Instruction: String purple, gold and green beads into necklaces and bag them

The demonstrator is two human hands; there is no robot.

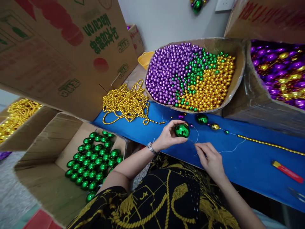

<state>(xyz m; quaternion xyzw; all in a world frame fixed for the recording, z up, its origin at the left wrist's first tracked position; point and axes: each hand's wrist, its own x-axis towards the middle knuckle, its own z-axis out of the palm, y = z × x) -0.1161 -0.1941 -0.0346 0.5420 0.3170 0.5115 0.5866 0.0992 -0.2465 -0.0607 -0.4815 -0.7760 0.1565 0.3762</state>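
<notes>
A shiny green ball [182,130] is gripped between the thumb and fingers of my left hand [165,137]. Just to its right, the fingertips of my right hand [211,158] pinch a thin pale thread [197,135] at the ball's lower right side; whether a needle is on it I cannot tell. Past my hands, a strung line lies on the blue table surface [257,171], with another green ball [202,119], a gold ball [214,126] and a small green bead [226,132]. A string of small gold beads [271,142] runs off to the right.
A cardboard bin [240,63] of purple, green and gold beads stands at the back. Tangled gold bead strings [126,101] lie left of it. A lower-left carton [35,178] holds green balls [95,162]. A red utility knife [287,171] and scissors [296,193] lie right.
</notes>
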